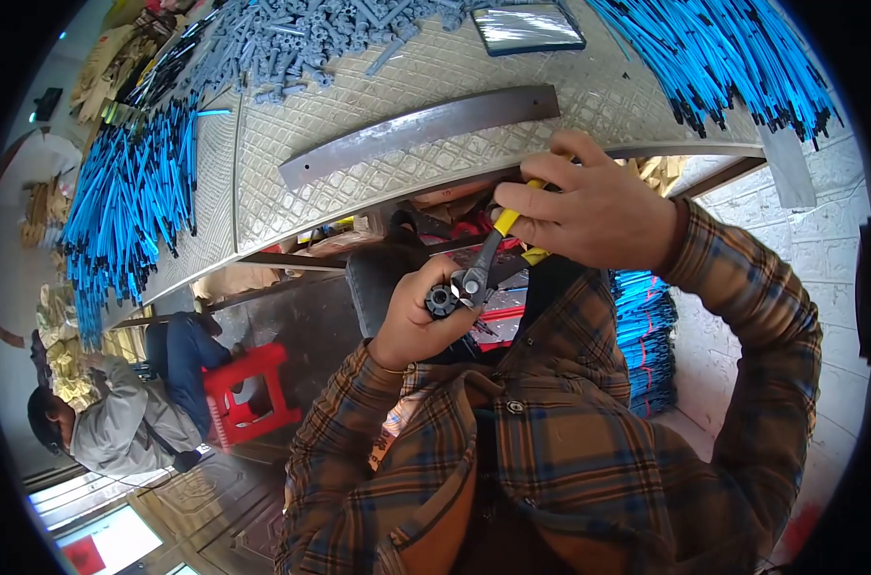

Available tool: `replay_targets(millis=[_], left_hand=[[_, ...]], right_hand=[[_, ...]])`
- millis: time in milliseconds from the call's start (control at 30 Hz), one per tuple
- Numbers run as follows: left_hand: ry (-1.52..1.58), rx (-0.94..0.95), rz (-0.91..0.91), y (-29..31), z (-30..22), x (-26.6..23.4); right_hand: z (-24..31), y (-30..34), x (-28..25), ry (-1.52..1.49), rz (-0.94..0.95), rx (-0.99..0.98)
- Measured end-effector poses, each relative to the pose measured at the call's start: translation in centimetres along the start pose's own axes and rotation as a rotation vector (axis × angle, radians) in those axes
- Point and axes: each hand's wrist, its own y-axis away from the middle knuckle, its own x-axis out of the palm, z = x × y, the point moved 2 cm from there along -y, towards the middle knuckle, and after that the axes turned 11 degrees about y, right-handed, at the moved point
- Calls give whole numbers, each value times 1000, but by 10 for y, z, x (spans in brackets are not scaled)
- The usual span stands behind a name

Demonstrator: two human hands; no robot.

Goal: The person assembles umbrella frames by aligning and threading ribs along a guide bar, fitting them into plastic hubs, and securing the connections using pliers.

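My right hand [594,211] is wrapped round the yellow grips of a pair of pliers [489,254], in front of the table edge. The jaws point down toward my left hand. In my left hand [412,321], a dark round piece with a ribbed end [440,301] is gripped between thumb and fingers. The plier head lies right beside that piece. Whether the jaws bite on it I cannot tell, and my fingers hide the rest of the piece.
On the table [263,206] lie a curved metal bar [426,129], a heap of grey plastic parts [301,43], a shiny-topped dark tray [528,29] and blue rods at the right [718,57] and left [134,196]. A person [134,417] sits at left, near a red stool [249,393].
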Motion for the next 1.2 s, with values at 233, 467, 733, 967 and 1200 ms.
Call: replay_targets(millis=[233, 467, 733, 967, 1200], left_hand=[[-17, -42, 182, -6, 0, 10], [-116, -3, -25, 0, 7, 2], [-184, 3, 1, -2, 3, 9], [-176, 0, 41, -7, 6, 2], [-135, -20, 171, -1, -6, -4]], right_hand=[[-19, 5, 23, -144, -117, -198], [7, 26, -4, -491, 619, 92], [6, 19, -17, -984, 911, 231], [9, 27, -6, -835, 690, 161], [25, 46, 18, -1732, 1120, 444]])
